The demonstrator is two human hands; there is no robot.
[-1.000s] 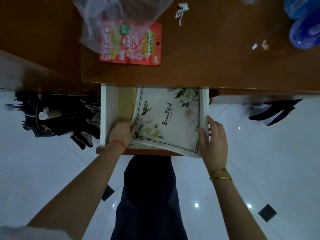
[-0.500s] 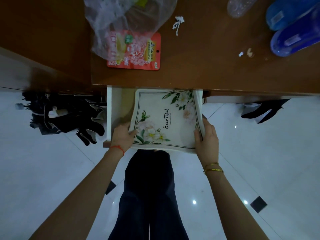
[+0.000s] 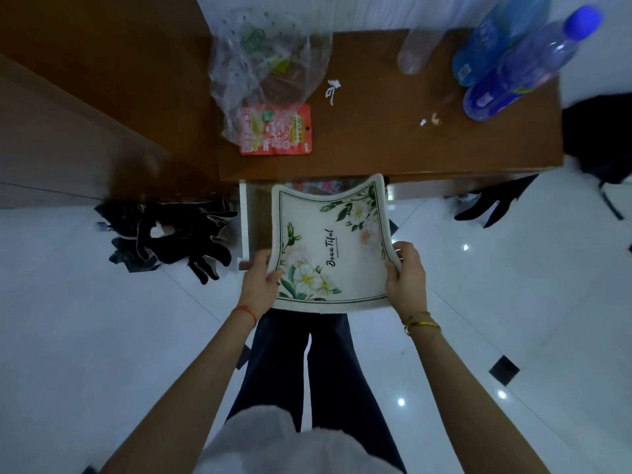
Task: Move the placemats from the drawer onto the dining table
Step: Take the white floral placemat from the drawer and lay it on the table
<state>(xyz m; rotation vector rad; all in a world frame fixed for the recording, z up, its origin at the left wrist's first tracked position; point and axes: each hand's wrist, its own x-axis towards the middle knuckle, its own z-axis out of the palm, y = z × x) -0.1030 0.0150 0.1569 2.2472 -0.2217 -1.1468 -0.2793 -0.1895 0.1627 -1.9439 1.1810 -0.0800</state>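
The placemat (image 3: 337,248) is white with flowers and a dark line round its edge. It is up in the air, over the open drawer (image 3: 251,217) and just in front of the brown table (image 3: 393,145). It sags in the middle, because it is soft and is held only at its two sides.

The left hand (image 3: 258,285) grips the left edge, with the thumb on top. The right hand (image 3: 407,278) grips the right edge in the same way. Two hands keep the mat flat, so it does not fold or slip.

Another flowery mat seems to lie in the drawer below, but I cannot see it well.

On the table are a plastic bag (image 3: 263,66), a red snack packet (image 3: 275,130) and blue bottles (image 3: 519,63). The middle of the table looks like the best place for the mat.
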